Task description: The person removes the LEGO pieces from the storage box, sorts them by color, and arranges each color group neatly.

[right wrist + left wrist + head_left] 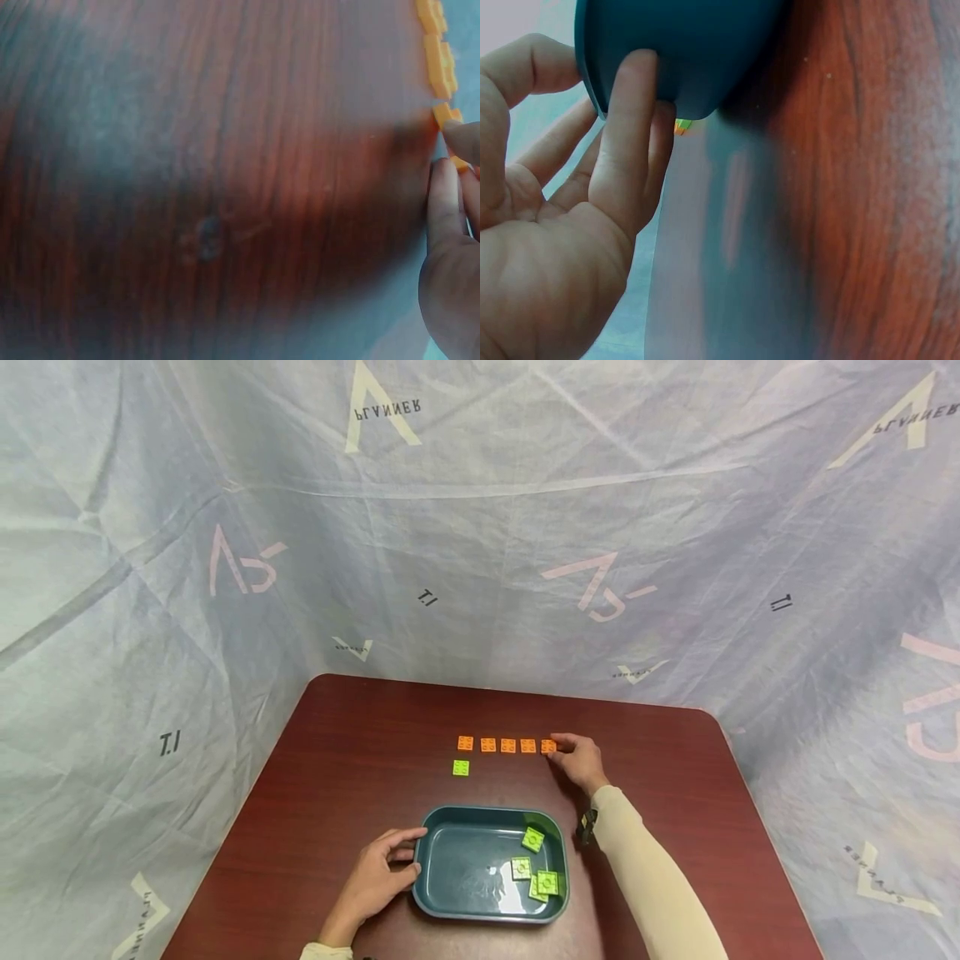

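My left hand [380,875] holds the left end of a dark teal tray [420,893]. In the left wrist view its fingers and thumb [630,127] lie against the tray's outer wall [682,52]. Several lime green bricks [547,882] lie in the right part of the tray. At the right end of a row of orange bricks [508,746], my right hand [581,762] pinches the last orange brick [548,747] at the table surface. The right wrist view shows fingertips at this orange brick [445,114], partly covering it.
One lime green brick [461,768] sits below the left end of the orange row, beyond the tray. Everything rests on a dark red wood-grain table [360,727]. Grey printed sheets [480,568] hang behind and beside the table.
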